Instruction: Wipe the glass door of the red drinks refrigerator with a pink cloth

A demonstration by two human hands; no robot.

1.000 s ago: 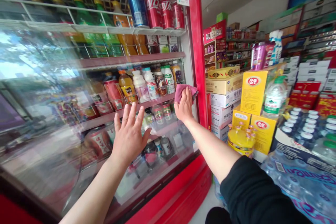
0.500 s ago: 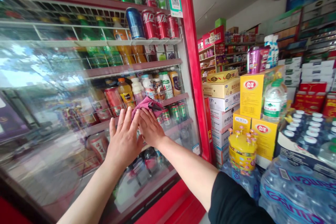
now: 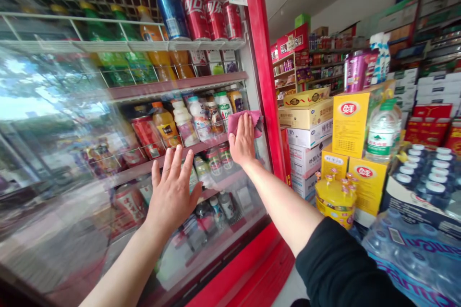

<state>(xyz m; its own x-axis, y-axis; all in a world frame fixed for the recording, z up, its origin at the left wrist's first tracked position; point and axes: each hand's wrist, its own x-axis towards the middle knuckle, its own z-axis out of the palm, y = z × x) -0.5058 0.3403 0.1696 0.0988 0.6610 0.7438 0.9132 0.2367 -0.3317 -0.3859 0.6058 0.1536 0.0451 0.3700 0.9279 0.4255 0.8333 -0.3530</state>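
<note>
The right hand [image 3: 243, 140] lies flat, fingers extended and together, pressing a pink cloth [image 3: 248, 122] against the glass door [image 3: 65, 163] of a red drinks cooler [image 3: 261, 72]. The cloth sits under the fingers and palm, near the right edge of the glass, just beside the red door frame, level with the 3rd visible shelf from the top. It is pinned against the glass by the flat palm, not gripped in a closed fist.

The left hand [image 3: 172, 192] is fully open, 5 fingers spread and pointing up, palm flat toward the glass lower down and to the left of the right hand. It holds nothing. The 2 hands are apart, with bottles visible through the glass between them.

Behind the glass, 3 red cans [image 3: 212, 14] and 1 blue can [image 3: 172, 7] stand on an upper wire shelf. Orange juice bottles [image 3: 163, 124] and white drink bottles [image 3: 187, 120] stand on the shelf left of the cloth. The left part of the glass carries strong reflections.

To the right of the cooler, stacked cardboard cartons [image 3: 306, 120] stand near yellow boxes [image 3: 351, 129]. A clear water bottle [image 3: 382, 132] stands beside the yellow boxes, and a yellow tub [image 3: 334, 199] sits below them. Shrink-wrapped bottle packs [image 3: 418, 249] lie at lower right.
</note>
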